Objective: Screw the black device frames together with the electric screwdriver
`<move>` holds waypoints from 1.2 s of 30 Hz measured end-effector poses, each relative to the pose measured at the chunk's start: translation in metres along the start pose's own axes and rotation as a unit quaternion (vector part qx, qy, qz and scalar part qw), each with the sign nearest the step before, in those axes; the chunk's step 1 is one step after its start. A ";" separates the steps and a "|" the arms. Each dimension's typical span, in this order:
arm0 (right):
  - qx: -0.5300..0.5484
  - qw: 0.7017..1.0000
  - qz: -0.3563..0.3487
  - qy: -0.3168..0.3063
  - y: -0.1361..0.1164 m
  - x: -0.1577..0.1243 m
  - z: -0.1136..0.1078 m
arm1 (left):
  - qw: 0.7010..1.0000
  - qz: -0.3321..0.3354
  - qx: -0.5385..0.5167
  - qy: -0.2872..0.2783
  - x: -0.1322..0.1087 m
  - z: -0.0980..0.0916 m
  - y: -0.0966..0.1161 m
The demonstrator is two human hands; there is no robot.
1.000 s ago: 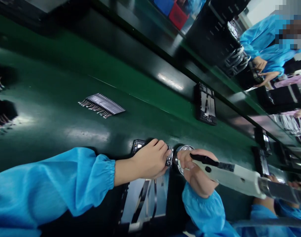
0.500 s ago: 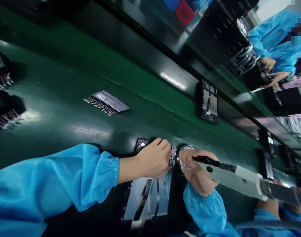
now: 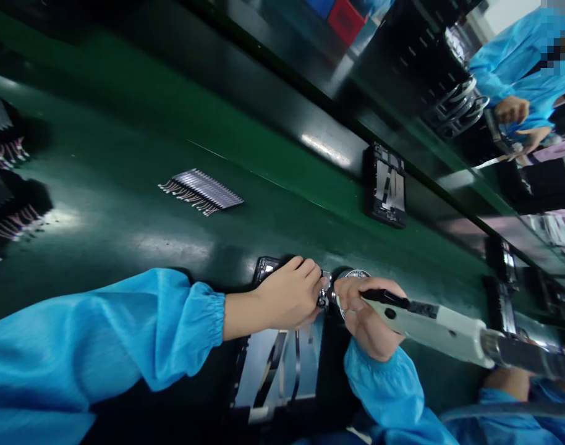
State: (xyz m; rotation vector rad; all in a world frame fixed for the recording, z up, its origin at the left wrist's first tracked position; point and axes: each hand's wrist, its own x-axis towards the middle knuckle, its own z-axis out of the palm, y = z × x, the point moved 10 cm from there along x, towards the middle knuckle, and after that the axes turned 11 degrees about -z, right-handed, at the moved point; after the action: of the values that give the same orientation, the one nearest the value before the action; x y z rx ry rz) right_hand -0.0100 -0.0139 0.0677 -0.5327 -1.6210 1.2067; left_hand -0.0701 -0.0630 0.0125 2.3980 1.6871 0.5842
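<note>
Left hand (image 3: 287, 295) and right hand (image 3: 368, 318) stand close together: left holds a small metal part (image 3: 322, 301) on a black frame (image 3: 265, 268), right clamps an electric screwdriver (image 3: 433, 327).

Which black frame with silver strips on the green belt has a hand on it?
The nearest black rectangular frame with silver strips: the left hand rests on it, while the black frame beyond it lies untouched.
</note>
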 end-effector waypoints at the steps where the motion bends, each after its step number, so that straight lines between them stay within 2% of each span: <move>1: 0.002 1.000 0.000 0.002 0.000 0.001 0.000 | 1.000 0.001 -0.001 -0.004 0.000 0.001 0.000; 5: 0.011 0.999 -0.011 0.033 -0.009 0.012 -0.017 | 1.000 0.019 -0.002 0.005 -0.001 0.000 0.001; 10: -0.031 0.991 -0.051 0.119 -0.032 0.029 -0.073 | 0.998 0.060 0.002 0.020 -0.007 -0.002 0.006; 14: -0.053 0.981 -0.061 0.175 -0.035 0.030 -0.111 | 0.998 0.066 0.007 0.018 -0.009 -0.001 0.007; 19: -0.056 0.975 -0.069 0.205 -0.030 0.026 -0.129 | 0.998 0.055 -0.018 0.011 -0.004 -0.001 -0.003; 22: -0.048 0.970 -0.077 0.223 -0.031 0.027 -0.135 | 0.997 0.044 -0.038 0.041 -0.006 -0.019 -0.006; 25: -0.034 0.965 -0.070 0.252 -0.029 0.029 -0.143 | 0.997 0.033 -0.029 0.070 -0.030 -0.042 0.012; 27: -0.024 0.962 -0.074 0.262 -0.030 0.030 -0.147 | 0.996 0.070 -0.018 0.061 -0.059 -0.046 0.041; 29: -0.019 0.960 -0.086 0.265 -0.032 0.031 -0.151 | 0.990 0.139 0.017 0.033 -0.095 -0.034 0.076; 31: -0.021 0.957 -0.103 0.269 -0.034 0.030 -0.154 | 0.977 0.194 0.082 0.025 -0.128 -0.014 0.100; 33: -0.024 0.955 -0.115 0.273 -0.034 0.028 -0.158 | 0.971 0.199 0.132 0.028 -0.145 0.003 0.104; 34: -0.023 0.954 -0.120 0.273 -0.034 0.027 -0.158 | 0.972 0.178 0.150 0.029 -0.144 0.008 0.099; 36: -0.020 0.956 -0.127 0.265 -0.034 0.026 -0.158 | 0.978 0.098 0.181 0.029 -0.124 0.010 0.073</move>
State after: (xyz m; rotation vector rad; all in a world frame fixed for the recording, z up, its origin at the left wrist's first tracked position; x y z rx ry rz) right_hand 0.1281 0.0643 0.1091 -0.5931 -1.2084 0.7554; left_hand -0.0390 -0.2033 -0.0002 2.8532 1.7178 0.4028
